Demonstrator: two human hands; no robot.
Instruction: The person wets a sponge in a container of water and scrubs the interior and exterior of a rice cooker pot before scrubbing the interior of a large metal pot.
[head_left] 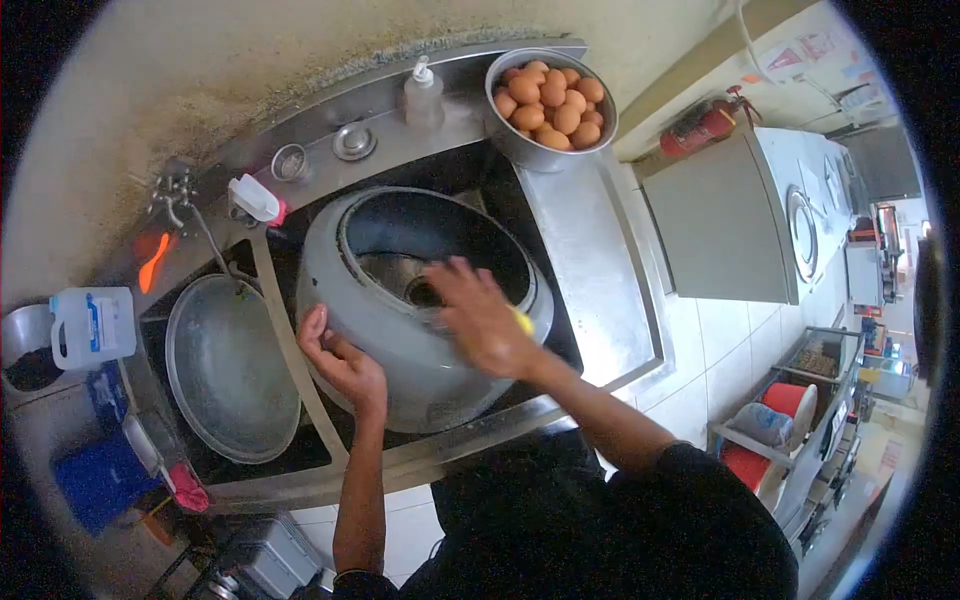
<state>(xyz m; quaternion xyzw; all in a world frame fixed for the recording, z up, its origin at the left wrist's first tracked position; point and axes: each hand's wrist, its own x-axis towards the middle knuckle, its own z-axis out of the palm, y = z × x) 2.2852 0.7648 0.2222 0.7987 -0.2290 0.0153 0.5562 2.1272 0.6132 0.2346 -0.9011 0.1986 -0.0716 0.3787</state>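
A big rounded grey rice cooker body point(420, 375) lies tilted in the sink basin, its wide dark opening facing up and toward the wall. My left hand point(345, 365) is braced against its left side, fingers slightly curled on the wall. Over the near rim of the opening is my right hand point(480, 320), smeared by motion. A yellow sponge point(524, 321) shows in part at this hand's edge, mostly hidden under it. Inside the cooker, a round metal plate with a dark centre point(395, 270) is partly visible.
A large round metal dish or lid point(235, 370) fills the left basin under the tap point(175, 190). Behind stand a soap dispenser point(424, 95) and a metal bowl point(540, 155) of brown eggs. A plastic jug point(95, 325) sits left; a white cabinet point(720, 215) stands right.
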